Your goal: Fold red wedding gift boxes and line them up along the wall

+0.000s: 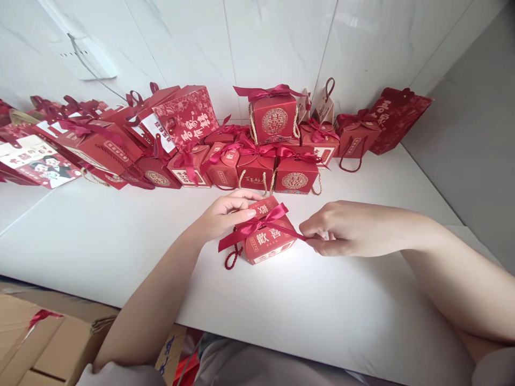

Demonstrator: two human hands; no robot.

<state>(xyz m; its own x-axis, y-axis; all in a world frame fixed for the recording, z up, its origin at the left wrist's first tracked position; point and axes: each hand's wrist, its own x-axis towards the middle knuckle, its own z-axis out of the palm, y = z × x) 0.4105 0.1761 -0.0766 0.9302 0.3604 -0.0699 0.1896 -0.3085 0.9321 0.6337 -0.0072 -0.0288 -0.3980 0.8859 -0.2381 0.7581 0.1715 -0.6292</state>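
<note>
A small red gift box (277, 249) with pale Chinese characters sits on the white table in front of me. A crimson satin ribbon (240, 231) is tied in a bow across its top. My left hand (227, 214) holds the box at its far left side, with the thumb on top beside the bow and the other fingers along the back. To the right, my right hand (332, 230) pinches one ribbon tail, which is stretched taut away from the box. A dark red cord handle (230, 260) loops out at the box's left side.
Along the tiled wall stand several similar red boxes (295, 179) with ribbons and cords, one stacked on top. Larger red gift bags (189, 115) crowd the left, and another red bag (398, 120) leans at the right corner. An open cardboard carton (60, 348) stands below the table at lower left.
</note>
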